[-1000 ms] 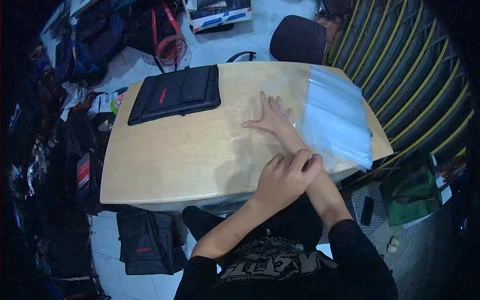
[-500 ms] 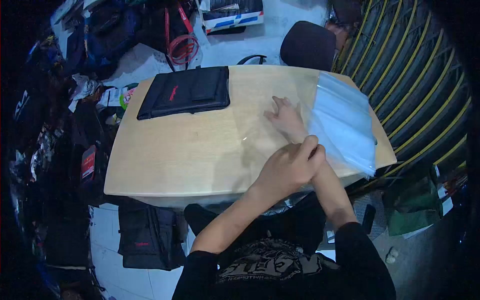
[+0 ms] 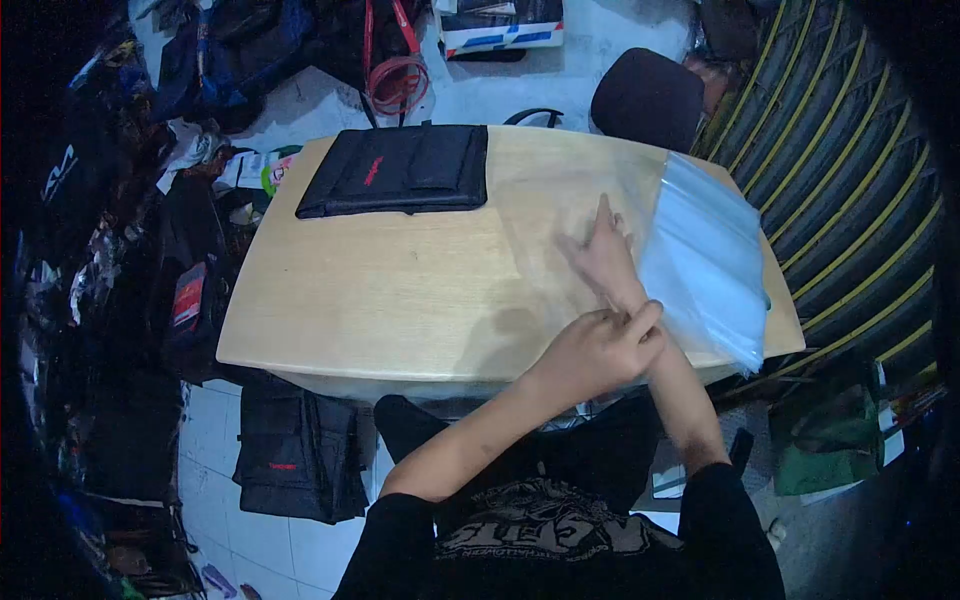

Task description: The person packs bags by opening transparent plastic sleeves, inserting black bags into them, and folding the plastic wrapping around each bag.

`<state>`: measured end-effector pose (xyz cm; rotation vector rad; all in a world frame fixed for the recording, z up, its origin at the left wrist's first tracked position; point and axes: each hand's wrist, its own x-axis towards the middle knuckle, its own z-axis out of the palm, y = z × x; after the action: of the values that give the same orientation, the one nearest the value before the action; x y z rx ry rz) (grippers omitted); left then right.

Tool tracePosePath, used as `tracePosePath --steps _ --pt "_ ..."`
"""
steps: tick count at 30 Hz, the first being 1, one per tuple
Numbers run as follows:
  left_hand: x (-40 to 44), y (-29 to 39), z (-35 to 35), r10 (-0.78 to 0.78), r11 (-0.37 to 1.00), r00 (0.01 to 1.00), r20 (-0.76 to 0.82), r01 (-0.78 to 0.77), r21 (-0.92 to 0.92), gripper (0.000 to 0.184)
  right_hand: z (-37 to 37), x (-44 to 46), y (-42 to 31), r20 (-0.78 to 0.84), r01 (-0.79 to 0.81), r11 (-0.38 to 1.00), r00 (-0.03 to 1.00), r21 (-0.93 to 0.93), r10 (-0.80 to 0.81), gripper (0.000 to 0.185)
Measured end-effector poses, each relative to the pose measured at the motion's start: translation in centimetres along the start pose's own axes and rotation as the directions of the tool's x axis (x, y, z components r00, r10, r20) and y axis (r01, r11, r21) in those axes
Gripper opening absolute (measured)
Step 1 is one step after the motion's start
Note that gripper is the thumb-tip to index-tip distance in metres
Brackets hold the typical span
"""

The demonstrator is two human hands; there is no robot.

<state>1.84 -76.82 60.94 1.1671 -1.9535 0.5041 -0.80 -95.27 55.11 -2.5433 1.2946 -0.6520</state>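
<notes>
A clear plastic bag [image 3: 535, 215] lies spread over the right half of the table, its outline faint. My right hand [image 3: 608, 250] reaches into or under the clear film, with its fingers stretched apart. Across my right wrist, my left hand [image 3: 610, 340] is closed in a pinch, apparently on the near edge of that bag. Just right of my right hand lies a stack of bluish plastic bags [image 3: 705, 255]. A flat black fabric bag [image 3: 400, 170] with red lettering rests at the table's back left, apart from both hands.
The wooden table [image 3: 370, 290] has a rounded front edge close to my body. More black bags [image 3: 298, 450] sit on the floor at the lower left. Tires with yellow stripes [image 3: 840, 160] stand along the right, and a dark stool seat [image 3: 645, 98] is behind the table.
The view has shifted slightly, so the table sits differently in the frame. My right hand has turned, one finger pointing away from me, inside the film. My left hand stays pinched by the right wrist.
</notes>
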Motion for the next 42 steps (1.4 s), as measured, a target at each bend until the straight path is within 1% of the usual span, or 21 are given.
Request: tracePosePath --steps 1,4,6,7,8,9,10,12,14,15,16,17,19,21,23,26,30,33,36,39,42 --pt "0.0 -0.2 -0.3 -0.01 1.0 1.0 0.001 0.01 0.004 0.015 -0.7 -1.9 -0.3 0.078 0.062 0.995 0.995 -0.077 -0.056 0.082" --pt "-0.9 -0.8 0.2 -0.027 0.999 1.0 -0.013 0.027 0.021 0.013 -1.9 -9.0 2.3 0.123 0.436 0.873 0.9 -0.22 -0.419 0.06" --pt "-1.3 -1.3 0.0 -0.051 0.999 0.998 0.028 0.052 -0.009 0.012 -7.0 -14.1 1.0 0.53 0.421 0.904 0.783 -0.069 -0.325 0.047" --pt "-1.3 -1.6 0.0 -0.076 0.997 0.997 0.031 0.077 -0.031 0.012 -11.0 -15.5 -2.1 0.76 0.327 0.942 0.631 -0.076 -0.158 0.042" --pt "-1.4 -1.8 0.1 -0.103 0.993 0.994 0.037 0.105 -0.057 0.011 -14.3 -16.0 -4.0 0.871 0.362 0.918 0.384 0.161 -0.304 0.047" --pt "-1.6 -2.0 0.4 -0.101 0.994 0.993 0.056 0.103 -0.028 0.011 -14.8 -16.2 -2.3 0.779 0.465 0.729 0.124 0.502 -0.615 0.057" --pt "-1.8 -2.1 0.6 -0.1 0.993 0.991 0.094 0.105 -0.049 0.011 -16.7 -14.3 -4.6 0.833 0.096 0.834 -0.186 0.543 -0.521 0.064" --pt "-2.3 -1.8 1.0 -0.095 0.99 0.982 0.164 0.11 -0.089 0.011 -17.5 -11.2 -5.0 0.578 -0.046 0.581 -0.063 0.812 -0.813 0.063" --pt "-3.2 -0.7 2.3 -0.056 0.992 0.972 0.229 0.079 -0.093 0.013 -18.2 -6.0 -5.6 0.617 0.385 0.651 0.226 0.654 -0.754 0.056" --pt "-3.5 -0.1 3.0 -0.034 0.996 0.973 0.227 0.052 -0.078 0.014 -16.4 -3.3 -6.2 0.533 0.219 0.668 0.452 0.711 -0.716 0.049" --pt "-3.7 0.4 3.4 -0.007 0.998 0.974 0.227 0.021 -0.059 0.014 -14.9 -0.4 -7.4 0.563 0.158 0.752 0.568 0.64 -0.6 0.046" --pt "-3.7 0.7 3.7 -0.006 0.998 0.978 0.208 0.02 -0.065 0.015 -12.3 3.1 -7.7 0.463 0.294 0.757 0.645 0.583 -0.607 0.045" --pt "-3.8 1.3 4.1 -0.002 0.997 0.985 0.171 0.016 -0.079 0.018 -7.1 8.9 -9.1 0.381 0.162 0.806 0.817 0.57 -0.433 0.05" --pt "-3.8 1.8 3.7 -0.007 0.997 0.963 0.268 0.027 -0.071 0.021 -1.6 13.6 -10.2 0.311 0.188 0.932 0.906 0.308 -0.286 0.06" --pt "-4.9 2.3 4.5 -0.007 0.99 0.961 0.276 0.046 -0.137 0.026 2.8 16.8 -11.5 0.402 0.038 0.987 0.91 0.154 -0.097 0.07" --pt "-5.9 2.9 3.9 0.03 0.979 0.91 0.413 0.057 -0.197 0.024 7.1 17.9 -13.6 0.384 -0.019 0.989 0.923 0.147 -0.039 0.07" --pt "-8.3 3.5 5.0 -0.006 0.971 0.916 0.4 0.101 -0.216 0.025 10.6 18.6 -14.5 0.414 -0.066 0.977 0.91 0.203 -0.025 0.084" --pt "-8.7 3.5 3.5 0.008 0.965 0.932 0.361 0.088 -0.249 0.022 13.1 19.9 -13.6 0.477 -0.234 0.914 0.877 0.331 0.052 0.083" --pt "-7.2 1.0 -2.3 -0.152 0.835 0.924 0.351 0.31 -0.454 0.02 10.6 18.9 -14.6 0.537 -0.388 0.786 0.839 0.481 0.086 0.08" --pt "-7.6 -4.7 -5.9 -0.385 0.876 0.905 0.18 0.419 -0.237 0.02 14.9 20.8 -12.9 0.619 -0.535 0.57 0.783 0.624 0.057 0.077" --pt "-9.4 -11.4 -9.0 -0.555 0.831 0.831 -0.033 0.556 0.033 0.024 10.7 17.8 -16.0 0.59 -0.552 0.633 0.787 0.543 0.18 0.07"
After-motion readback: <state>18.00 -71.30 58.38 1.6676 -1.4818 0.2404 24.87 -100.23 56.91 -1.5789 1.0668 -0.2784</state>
